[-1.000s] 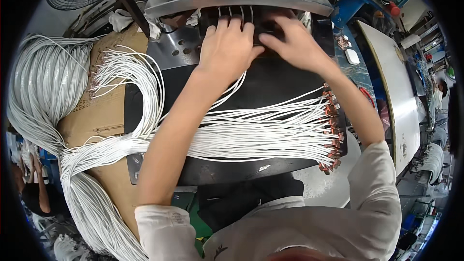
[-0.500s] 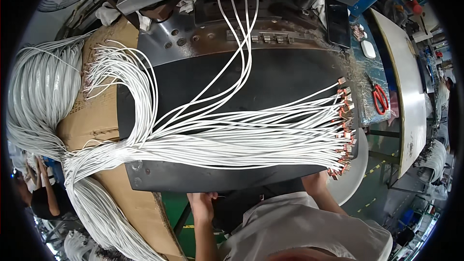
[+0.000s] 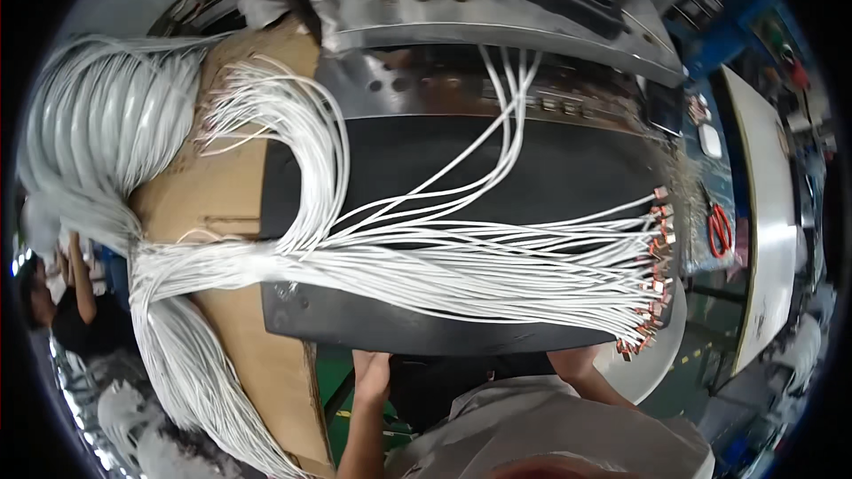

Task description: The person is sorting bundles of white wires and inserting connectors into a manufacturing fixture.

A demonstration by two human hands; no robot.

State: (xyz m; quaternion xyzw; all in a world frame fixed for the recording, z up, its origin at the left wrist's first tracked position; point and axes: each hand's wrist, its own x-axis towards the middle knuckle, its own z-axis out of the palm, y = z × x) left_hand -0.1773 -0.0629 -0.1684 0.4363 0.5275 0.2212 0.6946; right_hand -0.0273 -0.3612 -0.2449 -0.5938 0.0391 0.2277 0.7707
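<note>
A thick bundle of white cables (image 3: 461, 278) lies across a black board (image 3: 568, 151). At its right end the cables carry small orange and silver connectors (image 3: 658, 286). Several cables run up from the bundle to the underside of a metal machine head (image 3: 515, 37). My left hand (image 3: 371, 374) is at the near edge of the board, fingers mostly hidden under it. Farther right, my right hand (image 3: 575, 362) is at the same edge, below the connector ends, its fingers also out of sight. Neither hand touches the cables.
Big coils of cable (image 3: 115, 124) rest on cardboard (image 3: 186, 204) at the left, and more cable hangs down its near side. To the right are red-handled scissors or pliers (image 3: 720, 231), a white oval object (image 3: 710, 141) and a round stool (image 3: 652, 364). Another person (image 3: 84, 310) is far left.
The view has tilted up and turned left, so the whole scene sits farther right and more of the machine head shows. Both hands stay at the board's near edge; the cables lie as before.
</note>
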